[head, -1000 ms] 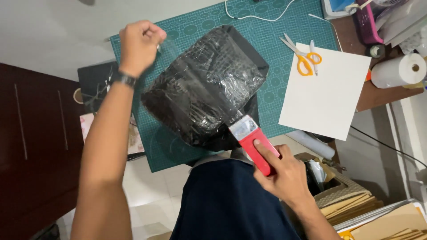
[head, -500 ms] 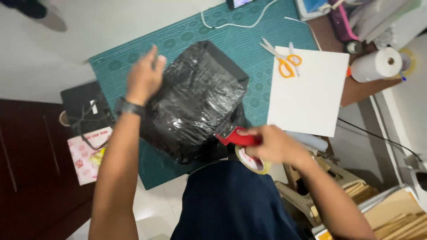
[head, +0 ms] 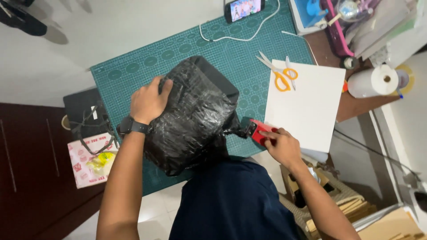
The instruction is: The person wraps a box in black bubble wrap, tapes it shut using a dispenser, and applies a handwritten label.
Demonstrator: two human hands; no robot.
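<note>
Left hand [head: 148, 102] has dropped flat onto black wrapped parcel [head: 191, 113]; right hand [head: 281, 145] grips red tape dispenser [head: 259, 130].

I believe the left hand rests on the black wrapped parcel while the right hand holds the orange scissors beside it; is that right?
Not quite. In the head view the right hand holds a red tape dispenser, not the orange scissors, which lie untouched on the green mat. The left hand does rest on the black wrapped parcel.

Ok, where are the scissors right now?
In the head view, the orange-handled scissors lie upper right of the black wrapped parcel, straddling the green cutting mat and the top-left corner of the white sheet, away from both hands.
</note>
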